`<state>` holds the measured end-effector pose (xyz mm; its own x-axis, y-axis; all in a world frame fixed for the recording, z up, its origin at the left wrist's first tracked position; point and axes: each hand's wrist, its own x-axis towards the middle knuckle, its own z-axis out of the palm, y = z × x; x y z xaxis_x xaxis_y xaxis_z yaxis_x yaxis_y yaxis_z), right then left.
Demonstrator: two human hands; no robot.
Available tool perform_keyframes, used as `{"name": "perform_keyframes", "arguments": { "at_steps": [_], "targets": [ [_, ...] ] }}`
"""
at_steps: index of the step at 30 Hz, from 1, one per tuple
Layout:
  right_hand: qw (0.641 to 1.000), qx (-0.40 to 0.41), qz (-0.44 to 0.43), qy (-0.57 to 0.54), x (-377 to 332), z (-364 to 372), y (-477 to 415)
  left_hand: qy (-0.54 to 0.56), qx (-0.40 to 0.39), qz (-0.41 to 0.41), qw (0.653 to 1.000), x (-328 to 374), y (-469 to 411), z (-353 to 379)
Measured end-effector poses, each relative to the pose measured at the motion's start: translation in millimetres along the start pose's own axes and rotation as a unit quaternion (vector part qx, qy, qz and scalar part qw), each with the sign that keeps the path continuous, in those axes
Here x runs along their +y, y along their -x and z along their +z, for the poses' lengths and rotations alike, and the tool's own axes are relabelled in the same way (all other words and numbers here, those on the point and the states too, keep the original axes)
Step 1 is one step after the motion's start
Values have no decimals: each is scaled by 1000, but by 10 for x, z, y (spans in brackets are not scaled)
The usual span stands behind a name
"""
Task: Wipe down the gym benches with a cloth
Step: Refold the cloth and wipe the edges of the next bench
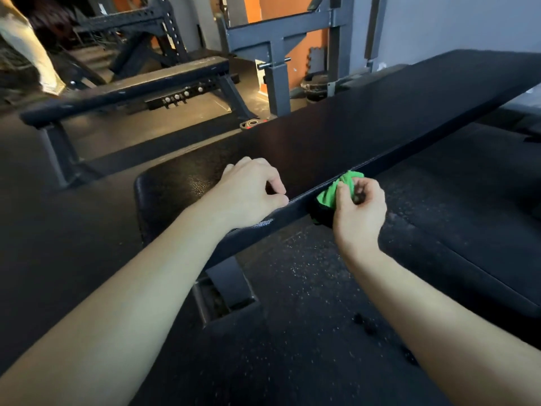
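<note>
A long black padded bench (366, 121) runs from the lower left to the upper right. My left hand (251, 191) rests on its top near the near edge, fingers curled and holding nothing. My right hand (360, 209) grips a bunched green cloth (336, 190) and holds it against the bench's near side edge. Part of the cloth is hidden behind my fingers and in the shadow under the pad.
A second flat bench (126, 86) stands at the back left, with a grey steel rack (278, 51) behind it. A person's sleeve (26, 42) shows at the top left. The bench's steel leg (231, 282) stands on speckled rubber flooring (307, 332). Small weight plate (251, 123) on the floor.
</note>
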<state>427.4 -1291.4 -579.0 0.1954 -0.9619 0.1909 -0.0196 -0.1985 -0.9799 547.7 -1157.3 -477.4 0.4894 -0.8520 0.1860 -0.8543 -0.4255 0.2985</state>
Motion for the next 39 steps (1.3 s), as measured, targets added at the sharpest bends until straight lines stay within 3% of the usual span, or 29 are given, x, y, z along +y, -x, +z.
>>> {"name": "perform_keyframes", "arguments": {
  "at_steps": [5,8,14,18,23,25,27,33,39],
  "targets": [
    [991,-112,-68,-15,15,134,595,16,-9,4,1000,-36,21,2],
    [987,-147,-58,-9,-21,120,583,10,-11,8,1000,-36,17,5],
    [999,-23,14,-27,-67,-46,-19,14,-6,24,1000,-124,147,7],
    [999,6,-18,-39,-145,-1,181,16,25,35,999,-189,229,32],
    [985,-164,-36,-43,-75,178,822,19,41,41,998,-184,229,76],
    [982,-182,-24,-35,-43,198,809,11,45,44,998,-179,223,99],
    [986,-165,-16,-27,-45,148,625,7,50,42,998,-184,242,114],
    [997,30,67,-20,135,-100,-309,13,60,39,997,-215,335,155],
    [997,-33,57,-49,72,116,293,25,66,42,997,-228,347,201]
  ]
}}
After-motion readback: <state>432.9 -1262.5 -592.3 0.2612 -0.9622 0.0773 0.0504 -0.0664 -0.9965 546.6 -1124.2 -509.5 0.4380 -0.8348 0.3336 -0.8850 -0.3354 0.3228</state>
